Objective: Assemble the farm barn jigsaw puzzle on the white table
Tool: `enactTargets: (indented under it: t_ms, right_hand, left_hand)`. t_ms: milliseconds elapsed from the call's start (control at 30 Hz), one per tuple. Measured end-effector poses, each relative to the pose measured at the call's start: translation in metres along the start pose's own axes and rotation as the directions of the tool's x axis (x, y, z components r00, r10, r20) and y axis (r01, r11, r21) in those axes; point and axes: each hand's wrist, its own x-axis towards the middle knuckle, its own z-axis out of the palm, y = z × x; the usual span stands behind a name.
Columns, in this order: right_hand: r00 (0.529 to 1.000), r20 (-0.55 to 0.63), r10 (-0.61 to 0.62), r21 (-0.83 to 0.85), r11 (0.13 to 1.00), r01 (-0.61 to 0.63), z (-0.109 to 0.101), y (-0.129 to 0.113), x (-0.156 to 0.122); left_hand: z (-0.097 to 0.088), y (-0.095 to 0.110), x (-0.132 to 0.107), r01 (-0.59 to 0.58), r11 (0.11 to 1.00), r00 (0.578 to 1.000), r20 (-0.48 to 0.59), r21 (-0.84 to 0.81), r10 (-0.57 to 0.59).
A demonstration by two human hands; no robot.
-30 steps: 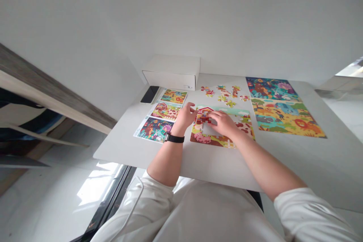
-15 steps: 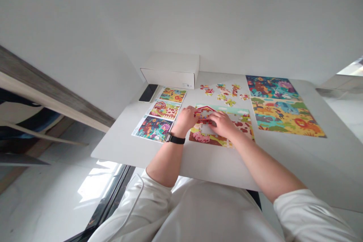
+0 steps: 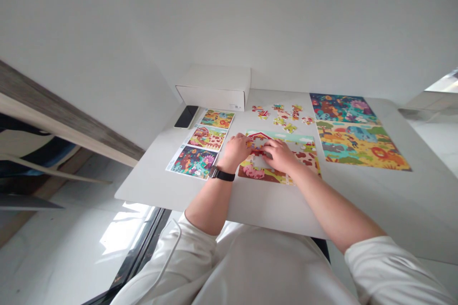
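A farm jigsaw puzzle (image 3: 304,148) lies partly assembled on the table, with a red barn, a pink pig and a brown-spotted cow. Grey tabletop shows through a gap in its middle. Over that gap a small group of red and yellow puzzle pieces (image 3: 256,147) spans both hands. My left hand (image 3: 237,149), a black watch on its wrist, grips the left end with bent fingers. Opposite it, my right hand (image 3: 280,154) pinches the right end between thumb and fingers. The fingers partly cover the pieces, so their exact number is unclear.
Several loose puzzle pieces (image 3: 282,114) lie beyond the puzzle. A picture sheet (image 3: 203,143) is on the left, near a phone (image 3: 186,116) and a white box (image 3: 214,88). Two finished puzzles (image 3: 358,138) adjoin on the right of the white table (image 3: 272,209).
The held pieces have tipped flatter, so more of their printed face shows above the gap. Both hands stay at nearly the same place; loose pieces have not moved.
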Motion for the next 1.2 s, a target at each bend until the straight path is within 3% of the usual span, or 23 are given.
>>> enactTargets:
  t_ms: [367,567,733,900,1067,1200]
  right_hand:
    - [0.998,-0.058,0.027,-0.009,1.000,-0.028,-0.001,-0.003,0.002]
    - [0.999,0.000,0.051,-0.018,0.999,-0.051,-0.005,-0.002,0.005]
    - [0.999,-0.016,0.050,0.016,0.999,-0.050,-0.002,0.000,0.005]
    - [0.998,0.010,0.059,0.000,0.998,-0.059,-0.002,-0.004,0.007]
    - [0.997,-0.004,0.077,0.019,0.997,-0.077,-0.004,-0.007,0.006]
    - [0.996,0.042,0.083,0.030,0.996,-0.084,-0.009,-0.009,0.007]
  left_hand:
    - [0.008,0.001,0.002,0.047,0.999,0.999,-0.011,0.016,-0.047]
    - [0.010,0.000,0.001,0.043,0.999,0.999,-0.026,-0.030,-0.043]
    - [-0.003,0.003,0.008,-0.102,0.978,0.982,-0.177,-0.180,0.070]
    - [-0.020,0.005,0.023,-0.245,0.946,0.958,-0.204,-0.214,0.202]
    - [-0.001,-0.004,0.023,-0.236,0.943,0.951,-0.254,-0.234,0.175]
    - [0.011,-0.015,0.022,-0.297,0.921,0.945,-0.213,-0.250,0.247]
